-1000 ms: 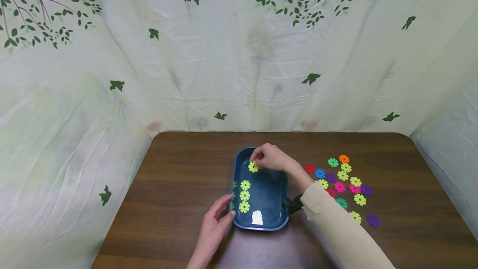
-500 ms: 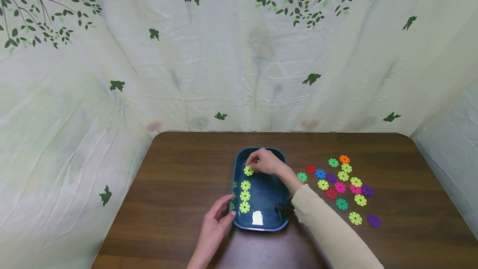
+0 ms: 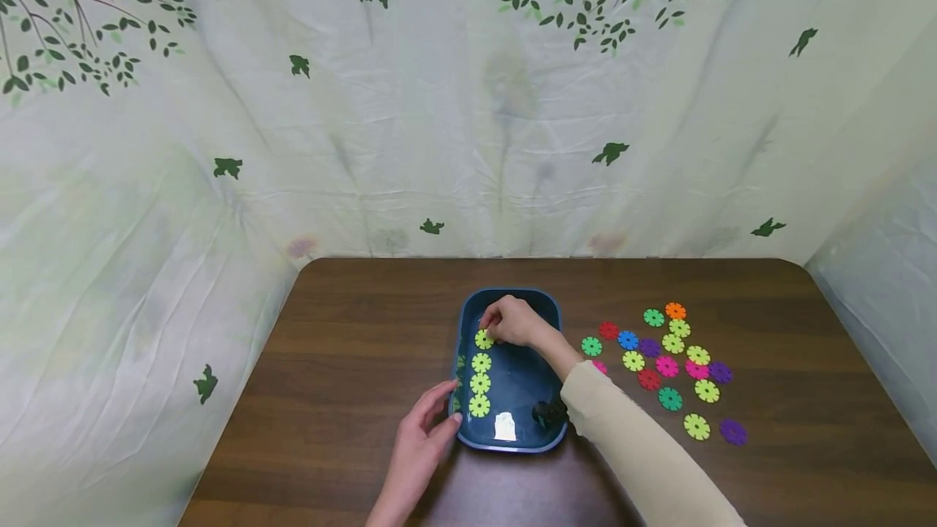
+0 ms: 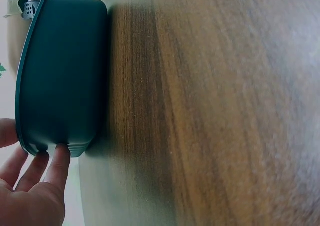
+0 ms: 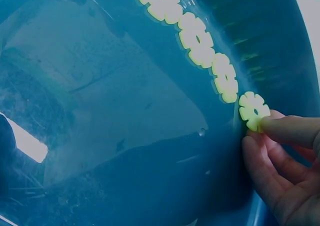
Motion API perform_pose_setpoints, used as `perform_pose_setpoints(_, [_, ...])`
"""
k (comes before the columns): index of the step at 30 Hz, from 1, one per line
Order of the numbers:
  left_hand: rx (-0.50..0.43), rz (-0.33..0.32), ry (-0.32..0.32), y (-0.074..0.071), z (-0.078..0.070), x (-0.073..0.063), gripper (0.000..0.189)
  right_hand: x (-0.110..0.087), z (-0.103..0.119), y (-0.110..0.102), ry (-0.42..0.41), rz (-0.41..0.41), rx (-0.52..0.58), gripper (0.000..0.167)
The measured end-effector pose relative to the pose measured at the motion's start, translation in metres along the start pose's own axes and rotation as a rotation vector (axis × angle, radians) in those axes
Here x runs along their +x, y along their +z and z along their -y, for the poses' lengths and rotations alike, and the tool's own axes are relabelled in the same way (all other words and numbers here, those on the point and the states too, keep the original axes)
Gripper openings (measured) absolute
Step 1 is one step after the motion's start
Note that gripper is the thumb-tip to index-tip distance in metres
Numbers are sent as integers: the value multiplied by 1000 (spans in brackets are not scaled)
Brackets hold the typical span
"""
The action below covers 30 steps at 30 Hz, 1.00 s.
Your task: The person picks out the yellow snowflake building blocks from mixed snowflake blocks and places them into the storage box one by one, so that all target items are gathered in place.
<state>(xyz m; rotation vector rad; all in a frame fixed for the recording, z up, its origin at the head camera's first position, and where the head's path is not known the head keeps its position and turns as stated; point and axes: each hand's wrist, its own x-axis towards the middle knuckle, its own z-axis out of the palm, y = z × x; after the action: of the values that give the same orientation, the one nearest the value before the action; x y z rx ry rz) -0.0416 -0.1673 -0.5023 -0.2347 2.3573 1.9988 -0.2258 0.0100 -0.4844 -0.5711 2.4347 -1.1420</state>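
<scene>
A blue tray (image 3: 523, 429) stands on the table, holding a column of yellow-green notched flower-shaped discs (image 3: 479, 384) along its left side. Between thumb and fingertips, my right hand (image 3: 516, 321) pinches another yellow-green disc (image 5: 254, 111) at the far end of that column. In the right wrist view this disc is tilted and stands just apart from the nearest disc (image 5: 225, 78) in the row. My left hand (image 3: 423, 432) holds the tray's left rim; the left wrist view has its fingers (image 4: 59, 166) against the outer wall and the thumb at the rim.
Right of the tray, several loose discs lie scattered on the brown table (image 3: 351, 364), among them a red disc (image 3: 609, 331), a blue disc (image 3: 627, 341), an orange disc (image 3: 675, 311) and a purple disc (image 3: 733, 432). A leaf-patterned cloth (image 3: 454, 104) hangs behind the table.
My right hand has moved left and toward me inside the tray, bringing its disc down to the column's far end. The left hand has stayed at the rim.
</scene>
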Motion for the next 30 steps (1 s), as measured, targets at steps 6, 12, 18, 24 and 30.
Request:
perform_pose_setpoints(6, [3,-1,0,0,0,0,42,-1,1,1,9,12,-10,8])
perform_pose_setpoints(12, [8,2,-7,0,0,1,42,-1,3,1,6,16,-25,8])
perform_pose_setpoints(18, [4,2,-10,0,-1,0,43,-1,4,-1,-7,17,-46,8])
perform_pose_setpoints(24, [6,2,8,0,1,1,42,-1,3,-3,-11,12,-52,9])
perform_pose_setpoints(30, [24,-2,-3,0,2,2,42,-2,2,-6,-33,1,-29,8])
